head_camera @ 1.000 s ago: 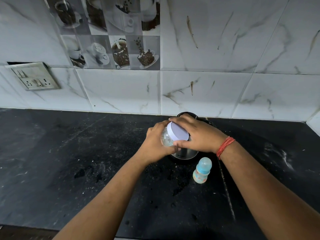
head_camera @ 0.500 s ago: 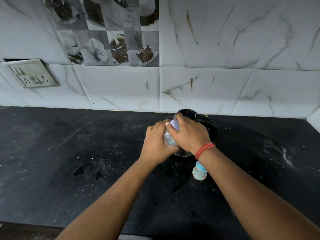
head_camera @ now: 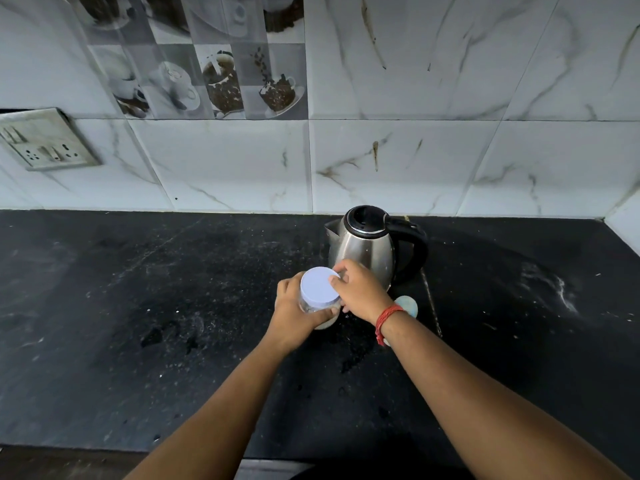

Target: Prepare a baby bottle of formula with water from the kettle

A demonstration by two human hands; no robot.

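Observation:
A clear jar with a pale lilac lid [head_camera: 319, 289] is held above the black counter [head_camera: 173, 306]. My left hand [head_camera: 294, 311] wraps around the jar's body. My right hand [head_camera: 360, 289] pinches the right edge of the lid with its fingertips. A steel kettle [head_camera: 367, 247] with a black lid and handle stands just behind my hands. The baby bottle [head_camera: 408, 306], pale blue on top, stands on the counter mostly hidden behind my right wrist.
A marble-tiled wall [head_camera: 450, 150] runs along the back of the counter. A switch and socket plate [head_camera: 45, 140] is on the wall at the far left. White powder smears [head_camera: 557, 289] mark the counter at the right.
The jar and both hands have come down and toward me, uncovering the kettle. My right hand went from covering the lid to gripping its right edge.

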